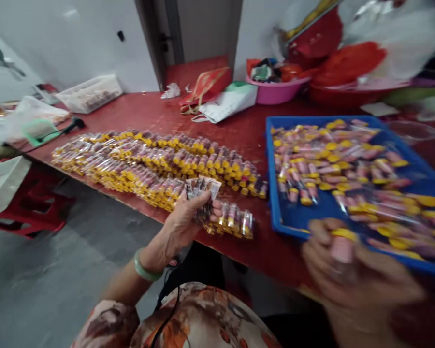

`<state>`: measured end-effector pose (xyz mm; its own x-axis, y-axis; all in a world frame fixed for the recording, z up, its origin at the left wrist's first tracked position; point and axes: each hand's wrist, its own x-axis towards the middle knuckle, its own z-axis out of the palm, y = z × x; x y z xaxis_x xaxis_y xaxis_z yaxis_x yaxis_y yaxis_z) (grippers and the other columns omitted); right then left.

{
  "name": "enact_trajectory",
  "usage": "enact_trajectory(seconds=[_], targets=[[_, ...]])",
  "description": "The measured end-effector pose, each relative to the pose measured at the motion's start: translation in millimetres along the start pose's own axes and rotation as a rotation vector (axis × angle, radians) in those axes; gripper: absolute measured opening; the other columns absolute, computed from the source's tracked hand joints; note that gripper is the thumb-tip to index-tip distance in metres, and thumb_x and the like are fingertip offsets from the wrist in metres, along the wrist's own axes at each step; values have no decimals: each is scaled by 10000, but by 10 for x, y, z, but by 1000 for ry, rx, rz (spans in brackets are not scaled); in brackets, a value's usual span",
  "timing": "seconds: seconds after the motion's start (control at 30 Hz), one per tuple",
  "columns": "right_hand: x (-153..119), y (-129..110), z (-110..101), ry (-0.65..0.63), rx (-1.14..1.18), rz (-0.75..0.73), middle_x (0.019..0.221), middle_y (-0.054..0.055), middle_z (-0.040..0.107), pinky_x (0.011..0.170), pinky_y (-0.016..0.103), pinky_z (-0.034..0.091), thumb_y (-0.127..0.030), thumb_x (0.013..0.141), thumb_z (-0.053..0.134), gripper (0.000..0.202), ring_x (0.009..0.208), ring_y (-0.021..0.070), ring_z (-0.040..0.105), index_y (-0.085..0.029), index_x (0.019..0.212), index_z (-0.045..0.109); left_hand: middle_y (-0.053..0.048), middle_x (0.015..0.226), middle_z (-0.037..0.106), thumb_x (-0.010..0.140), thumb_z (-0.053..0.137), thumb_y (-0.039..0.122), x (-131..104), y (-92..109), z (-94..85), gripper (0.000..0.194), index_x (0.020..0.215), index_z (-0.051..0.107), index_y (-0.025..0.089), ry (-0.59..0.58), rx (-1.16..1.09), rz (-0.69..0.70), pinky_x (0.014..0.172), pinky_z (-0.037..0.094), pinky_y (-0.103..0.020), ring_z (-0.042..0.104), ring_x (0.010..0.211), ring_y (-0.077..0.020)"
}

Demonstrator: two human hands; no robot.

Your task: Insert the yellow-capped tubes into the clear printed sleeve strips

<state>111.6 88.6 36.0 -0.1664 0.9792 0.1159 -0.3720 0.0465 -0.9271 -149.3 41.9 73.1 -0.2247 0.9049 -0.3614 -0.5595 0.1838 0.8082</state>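
My left hand (192, 212) is closed around a bunch of small printed cards (205, 186), held over the front edge of the table. Just beyond it, long stacked rows of small pink tubes with yellow caps (145, 166) in clear wrap run off to the left. My right hand (348, 270), smeared by motion, grips one pink tube with a yellow cap (342, 246) near the front of a blue tray (273, 193). Many loose tubes of the same kind (333, 150) lie jumbled in that tray.
On the red table (145, 111) stand a white bin (90, 94), a white bag (228, 104) and a pink basin (275, 92) full of items. Red basins (358, 67) are heaped at the back right. A red stool (32, 208) stands on the floor at left.
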Motion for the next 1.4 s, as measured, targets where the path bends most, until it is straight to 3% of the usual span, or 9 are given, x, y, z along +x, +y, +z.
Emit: enact_trajectory(seconds=[0.07, 0.13, 0.3, 0.57, 0.73, 0.83, 1.07, 1.2, 1.4], targets=[[-53, 120, 140, -75, 216, 224, 633, 11, 475, 341, 213, 202, -383, 696, 616, 199, 388, 59, 319, -199, 770, 591, -55, 733, 684, 696, 771, 271, -22, -281, 150, 227, 798, 630, 124, -43, -69, -41, 553, 545, -225, 650, 606, -137], [-88, 209, 240, -86, 280, 321, 614, -1, 491, 379, 199, 237, -326, 650, 639, 177, 417, 62, 356, -193, 762, 602, -69, 763, 704, 657, 808, 270, 2, -473, 253, 291, 833, 640, 112, -70, -82, -58, 605, 574, -262, 673, 632, -157], [-77, 326, 323, 49, -8, 290, 544, -32, 492, 425, 188, 274, -370, 691, 712, 232, 453, 60, 386, -172, 801, 662, -57, 746, 711, 568, 862, 247, 33, -713, 386, 374, 848, 665, 99, -82, -45, -80, 600, 575, -264, 668, 607, -155], [104, 389, 345, 17, -377, 212, 481, -48, 448, 435, 214, 260, -381, 635, 724, 226, 453, 66, 344, -163, 636, 661, -60, 750, 715, 588, 845, 236, 14, -810, 337, 322, 846, 710, 99, -144, 17, -114, 593, 550, -236, 645, 598, -134], [281, 278, 355, -219, -523, 209, 520, -28, 503, 470, 218, 290, -367, 656, 689, 214, 495, 76, 389, -156, 632, 669, -78, 827, 717, 634, 812, 288, 40, -760, 298, 347, 920, 699, 127, -174, 3, -217, 565, 569, -313, 664, 600, -181], [339, 251, 368, -352, -547, 241, 524, -18, 526, 476, 216, 316, -369, 675, 684, 221, 494, 79, 415, -155, 619, 666, -59, 752, 707, 548, 856, 222, 89, -777, 303, 356, 841, 695, 103, -197, -12, -213, 569, 558, -282, 654, 577, -163], [258, 302, 184, -78, -172, 394, 673, 5, 574, 362, 175, 278, -513, 734, 665, 356, 462, 63, 407, -173, 839, 657, -52, 768, 723, 519, 869, 168, 167, -798, 328, 380, 850, 692, 107, -95, -29, -131, 615, 566, -275, 659, 614, -151], [102, 257, 69, -54, -2, 411, 687, 1, 562, 328, 172, 279, -485, 712, 699, 344, 447, 65, 417, -176, 850, 637, -33, 789, 721, 487, 881, 154, 183, -801, 362, 426, 865, 686, 135, -38, -51, -98, 575, 573, -275, 663, 637, -159], [-240, 327, 100, 2, -265, 363, 640, -20, 571, 449, 186, 385, -376, 654, 784, 306, 507, 77, 492, -180, 857, 665, -36, 731, 699, 509, 880, 212, 118, -902, 449, 352, 791, 696, 108, -29, -33, -125, 581, 559, -254, 640, 612, -140]])
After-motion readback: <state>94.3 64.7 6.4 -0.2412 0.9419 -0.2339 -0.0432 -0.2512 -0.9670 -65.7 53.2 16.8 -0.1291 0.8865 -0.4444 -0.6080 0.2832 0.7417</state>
